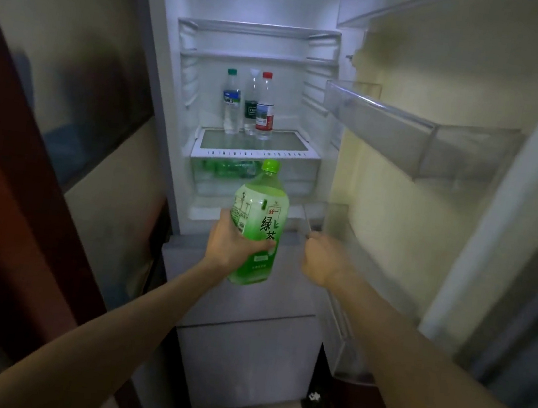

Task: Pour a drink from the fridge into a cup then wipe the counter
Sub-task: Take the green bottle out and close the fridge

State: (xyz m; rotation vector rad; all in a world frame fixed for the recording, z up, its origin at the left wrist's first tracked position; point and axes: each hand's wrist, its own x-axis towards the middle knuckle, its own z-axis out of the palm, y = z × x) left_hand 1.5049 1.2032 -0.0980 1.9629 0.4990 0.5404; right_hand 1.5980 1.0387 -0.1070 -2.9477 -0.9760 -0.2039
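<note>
My left hand (231, 245) grips a green tea bottle (259, 216) with a green cap, held upright in front of the open fridge (164, 53). My right hand (322, 258) is at the lower shelf of the open fridge door (429, 225), fingers curled on the edge of the clear door bin (324, 218). No cup and no counter are in view.
Three water bottles (249, 105) stand on the glass shelf (257, 154) inside. More green bottles lie in the drawer below (227, 169). A clear door bin (416, 137) juts out at the right. A dark wooden cabinet (8, 169) stands at the left. The closed freezer drawers (241, 354) are below.
</note>
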